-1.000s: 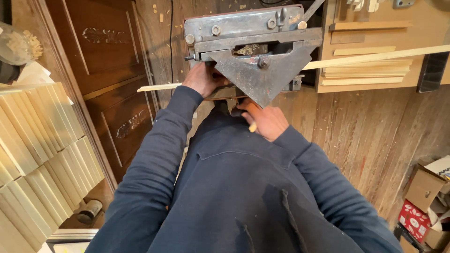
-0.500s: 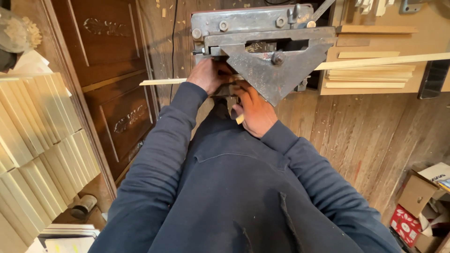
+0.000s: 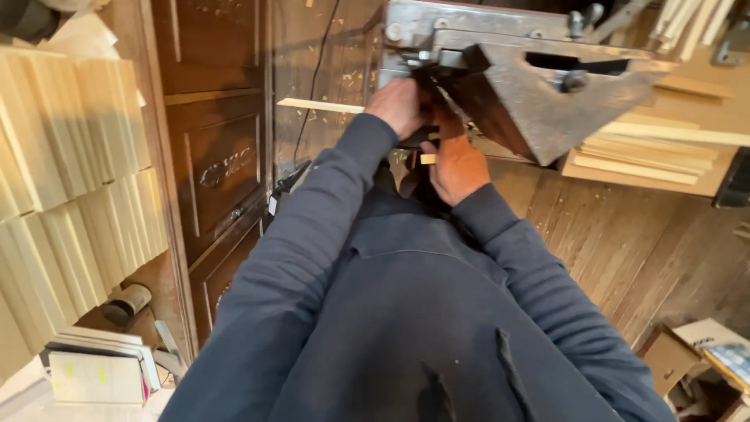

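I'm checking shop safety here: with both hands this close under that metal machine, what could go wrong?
1. The left hand presses right against the machine where the wooden strip enters; fingers could slip into moving parts.
2. The right hand holds a small offcut just below the machine, also close.
3. Loose sleeves may catch.

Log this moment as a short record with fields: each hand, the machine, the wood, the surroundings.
left hand: at the machine's near edge, on the long wooden strip
right hand: below the machine, fingers closed around a small pale wood piece
machine: grey metal, triangular guard
long wooden strip: runs left out of the machine
stacked pale boards: left side
loose strips: piled on the right
cardboard box: lower right, on plank floor
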